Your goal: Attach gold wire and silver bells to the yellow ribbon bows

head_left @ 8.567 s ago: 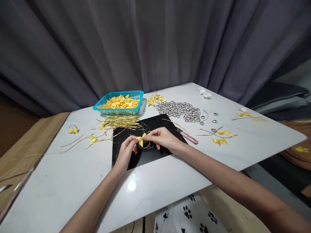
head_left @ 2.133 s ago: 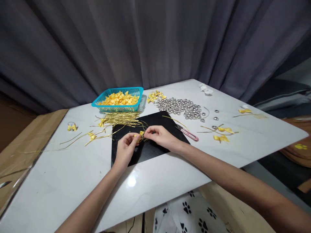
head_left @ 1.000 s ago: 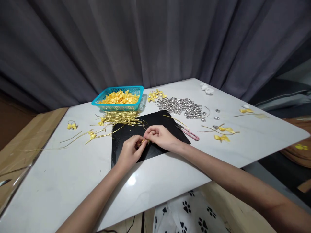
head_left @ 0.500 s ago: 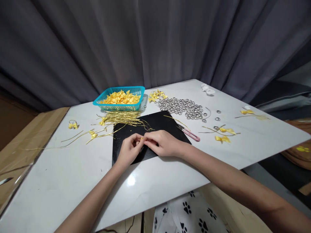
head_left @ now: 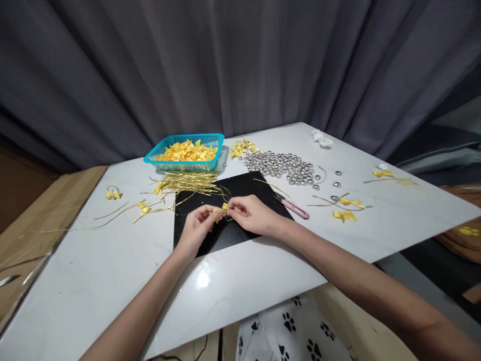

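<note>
Nearby, pink snips (head_left: 292,205) overlap the black mat (head_left: 229,236) beside 2 hands (head_left: 248,213).

A basket (head_left: 180,163) holding bows (head_left: 187,151) stands behind the mat (head_left: 251,188) and left of the beads (head_left: 278,164)

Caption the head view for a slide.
Left hand and right hand hold a yellow bow over a black mat, a blue basket of yellow bows behind.
</note>
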Demonstrator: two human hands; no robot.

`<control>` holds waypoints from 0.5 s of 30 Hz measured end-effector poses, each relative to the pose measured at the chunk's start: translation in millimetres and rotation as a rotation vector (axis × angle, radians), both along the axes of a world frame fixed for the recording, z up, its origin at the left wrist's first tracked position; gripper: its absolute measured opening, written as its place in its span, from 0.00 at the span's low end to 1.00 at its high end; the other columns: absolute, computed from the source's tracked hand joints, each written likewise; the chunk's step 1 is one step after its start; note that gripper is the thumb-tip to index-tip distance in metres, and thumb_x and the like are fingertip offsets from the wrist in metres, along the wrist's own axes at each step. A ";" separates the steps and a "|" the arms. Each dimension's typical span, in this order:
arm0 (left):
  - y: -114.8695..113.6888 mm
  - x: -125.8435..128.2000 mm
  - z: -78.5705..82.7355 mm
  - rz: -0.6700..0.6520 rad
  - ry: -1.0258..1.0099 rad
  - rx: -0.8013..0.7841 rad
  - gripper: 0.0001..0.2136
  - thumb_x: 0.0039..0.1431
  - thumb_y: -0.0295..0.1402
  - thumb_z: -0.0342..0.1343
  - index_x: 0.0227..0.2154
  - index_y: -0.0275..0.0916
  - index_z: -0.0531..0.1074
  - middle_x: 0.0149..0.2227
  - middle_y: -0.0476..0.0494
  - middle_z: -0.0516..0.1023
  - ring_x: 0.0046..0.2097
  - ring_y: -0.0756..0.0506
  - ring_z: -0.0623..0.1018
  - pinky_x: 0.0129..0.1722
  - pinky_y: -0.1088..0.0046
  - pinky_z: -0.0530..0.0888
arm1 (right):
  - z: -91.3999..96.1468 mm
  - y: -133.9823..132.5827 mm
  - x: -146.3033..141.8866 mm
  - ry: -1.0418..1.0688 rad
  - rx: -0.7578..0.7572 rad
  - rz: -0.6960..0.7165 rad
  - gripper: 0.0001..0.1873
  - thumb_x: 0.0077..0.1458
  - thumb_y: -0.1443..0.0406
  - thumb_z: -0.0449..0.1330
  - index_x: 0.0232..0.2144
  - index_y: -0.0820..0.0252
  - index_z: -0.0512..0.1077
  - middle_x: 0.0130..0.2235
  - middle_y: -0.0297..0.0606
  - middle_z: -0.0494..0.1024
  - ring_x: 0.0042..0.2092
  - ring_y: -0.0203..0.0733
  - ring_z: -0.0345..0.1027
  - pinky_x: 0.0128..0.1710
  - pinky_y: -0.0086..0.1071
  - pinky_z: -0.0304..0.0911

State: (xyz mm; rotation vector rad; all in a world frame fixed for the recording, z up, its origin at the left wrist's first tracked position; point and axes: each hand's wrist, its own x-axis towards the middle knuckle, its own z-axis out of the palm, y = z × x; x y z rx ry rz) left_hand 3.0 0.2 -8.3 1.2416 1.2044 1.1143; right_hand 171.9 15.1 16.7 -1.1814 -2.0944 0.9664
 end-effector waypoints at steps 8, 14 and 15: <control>0.3 0.5 -0.5 0.021 -0.047 -0.022 0.12 0.42 0.40 0.64 0.24 0.35 0.74 0.22 0.50 0.71 0.21 0.56 0.61 0.20 0.79 0.57 | -4.7 -2.4 -4.8 0.040 -0.037 -0.033 0.07 0.52 0.71 0.53 0.24 0.65 0.68 0.17 0.25 0.55 0.21 0.28 0.46 0.22 0.25 0.43; 0.5 1.3 0.3 0.026 -0.055 -0.029 0.12 0.42 0.39 0.64 0.25 0.35 0.74 0.22 0.50 0.71 0.22 0.55 0.61 0.20 0.78 0.57 | -6.2 -8.6 -3.0 -0.081 0.225 0.103 0.08 0.52 0.74 0.51 0.23 0.63 0.65 0.19 0.28 0.59 0.21 0.29 0.50 0.24 0.26 0.43; 0.3 1.5 0.7 0.029 -0.053 -0.029 0.12 0.42 0.39 0.64 0.24 0.35 0.74 0.22 0.50 0.71 0.22 0.55 0.61 0.20 0.78 0.58 | -6.7 -8.7 -2.9 -0.108 0.252 0.114 0.08 0.53 0.74 0.50 0.24 0.63 0.65 0.20 0.30 0.61 0.22 0.30 0.52 0.25 0.26 0.44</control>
